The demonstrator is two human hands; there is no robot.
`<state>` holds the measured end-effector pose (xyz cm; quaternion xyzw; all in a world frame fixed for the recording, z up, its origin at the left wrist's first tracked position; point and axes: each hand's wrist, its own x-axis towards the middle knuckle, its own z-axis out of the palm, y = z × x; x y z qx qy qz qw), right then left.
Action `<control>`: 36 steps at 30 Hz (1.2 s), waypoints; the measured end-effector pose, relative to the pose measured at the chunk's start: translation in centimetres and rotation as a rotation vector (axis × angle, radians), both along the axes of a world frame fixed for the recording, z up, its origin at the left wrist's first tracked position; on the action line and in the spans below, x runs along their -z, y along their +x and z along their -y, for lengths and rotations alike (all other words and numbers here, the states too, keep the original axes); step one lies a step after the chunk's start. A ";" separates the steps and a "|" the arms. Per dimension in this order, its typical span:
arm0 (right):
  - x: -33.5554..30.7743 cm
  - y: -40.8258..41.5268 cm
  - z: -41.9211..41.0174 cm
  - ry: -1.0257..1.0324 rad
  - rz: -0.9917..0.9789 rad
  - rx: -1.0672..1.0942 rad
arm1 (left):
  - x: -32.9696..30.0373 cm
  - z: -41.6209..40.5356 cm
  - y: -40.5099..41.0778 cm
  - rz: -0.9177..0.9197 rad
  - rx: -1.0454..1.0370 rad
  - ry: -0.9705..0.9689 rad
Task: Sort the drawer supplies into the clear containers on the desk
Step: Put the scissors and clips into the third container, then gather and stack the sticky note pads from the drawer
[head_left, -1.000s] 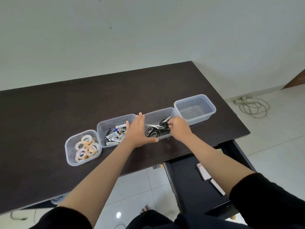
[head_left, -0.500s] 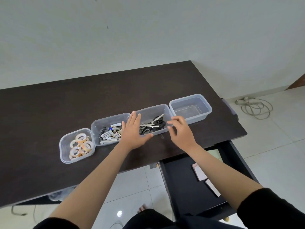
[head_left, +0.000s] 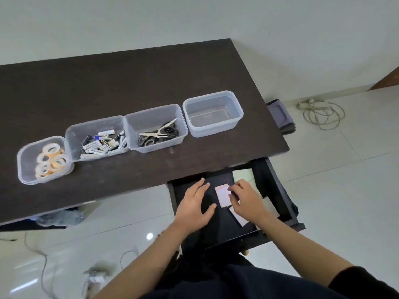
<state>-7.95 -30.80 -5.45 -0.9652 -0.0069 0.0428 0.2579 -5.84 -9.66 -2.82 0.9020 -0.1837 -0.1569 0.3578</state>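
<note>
— Both hands down in the open drawer (head_left: 278, 190) under the desk's (head_left: 129, 83) right front corner. Right hand (head_left: 248, 201) curled over a pale pink sticky-note pad (head_left: 222, 194), fingertips at its right edge; actual pinch impossible to tell. Left hand (head_left: 195, 203) flat, fingers relaxed, holding nothing.

— More pads?

— A green one (head_left: 243, 174) toward the drawer's back, others partly hidden beneath the right hand.

— Handling?

— Probably light, thin, a bit floppy; loose sheets likely to fan. Best pinched across opposite edges, near the glued spine.

— Destination?

— Presumably the empty clear container (head_left: 212, 114) at the right end of the row.
</note>
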 end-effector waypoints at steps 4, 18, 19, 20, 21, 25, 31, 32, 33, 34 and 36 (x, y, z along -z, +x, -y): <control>1.2 -2.2 3.9 -0.102 -0.238 0.059 | 2.3 3.0 -1.6 -0.133 -0.022 0.040; 5.6 -1.4 7.6 0.026 -0.511 0.273 | 8.1 9.7 -1.6 -0.459 -0.063 0.361; 5.8 -1.2 7.6 0.050 -0.499 0.299 | 8.2 9.8 -1.6 -0.465 -0.077 0.358; 5.9 -1.0 7.5 0.066 -0.481 0.326 | 8.2 9.8 -1.7 -0.471 -0.090 0.353; 6.0 -0.8 7.4 0.072 -0.461 0.350 | 8.1 9.8 -1.7 -0.481 -0.099 0.348; 6.3 0.3 7.0 0.086 -0.393 0.436 | 8.0 9.6 -1.8 -0.521 -0.116 0.334; 6.3 2.8 5.8 -0.015 -0.378 0.514 | 7.7 9.5 -1.2 -0.614 -0.037 0.383; 6.3 3.1 5.5 -0.027 -0.387 0.529 | 7.6 9.4 -1.0 -0.626 -0.022 0.394; 6.3 3.4 5.3 -0.027 -0.404 0.553 | 7.6 9.3 -1.0 -0.636 -0.013 0.399; 6.3 3.8 5.0 -0.020 -0.425 0.582 | 7.6 9.2 -1.0 -0.643 -0.007 0.402; 6.2 4.4 4.7 0.002 -0.471 0.644 | 7.6 9.1 -1.1 -0.647 0.003 0.407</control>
